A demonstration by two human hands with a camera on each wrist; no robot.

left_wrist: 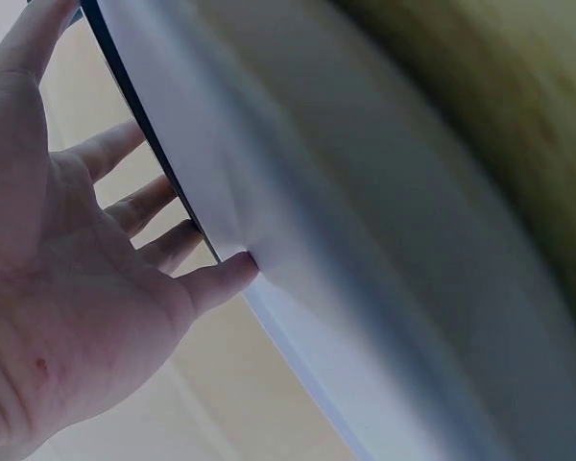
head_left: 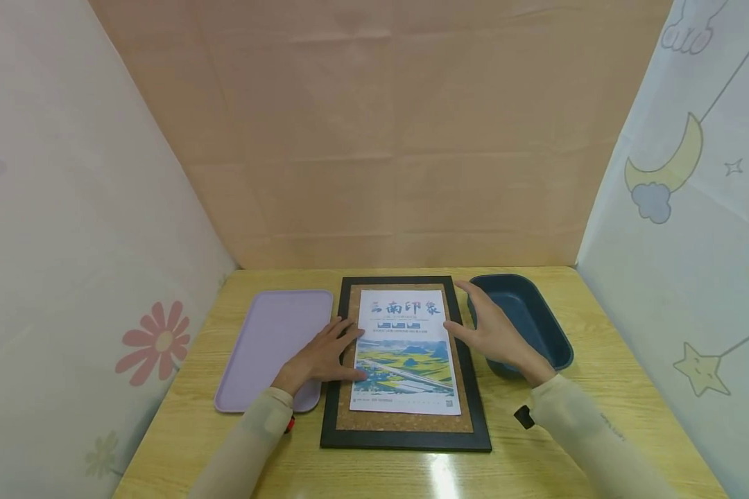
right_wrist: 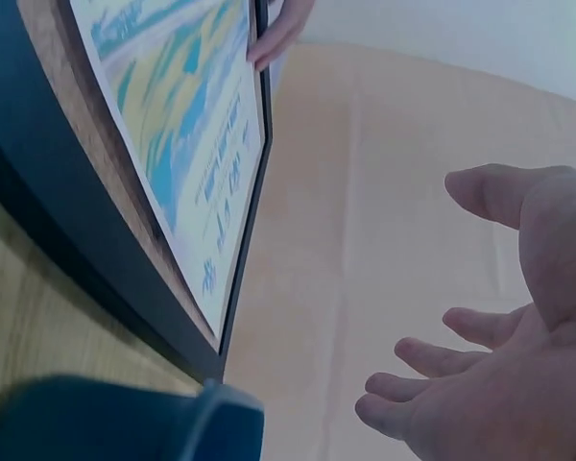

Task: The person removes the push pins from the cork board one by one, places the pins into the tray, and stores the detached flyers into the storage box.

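Observation:
A printed poster (head_left: pixel 406 353) with a landscape picture and large characters lies on a cork board (head_left: pixel 412 421) with a black frame (head_left: pixel 406 440). My left hand (head_left: pixel 326 352) spreads over the left side of the frame, its thumb and fingertips at the poster's left edge. In the left wrist view the little finger of the left hand (left_wrist: pixel 86 250) touches the pale tray. My right hand (head_left: pixel 496 331) is raised beside the frame's right edge, fingers extended and thumb apart. Nothing is between the fingers of the right hand (right_wrist: pixel 509 327) in the right wrist view.
A lilac tray (head_left: pixel 274 339) lies left of the board, partly under the left forearm. On the right stands a dark blue bin (head_left: pixel 558 339), partly covered by the right hand. A beige backdrop (head_left: pixel 387 138) rises behind the wooden table (head_left: pixel 599 374), with patterned side walls.

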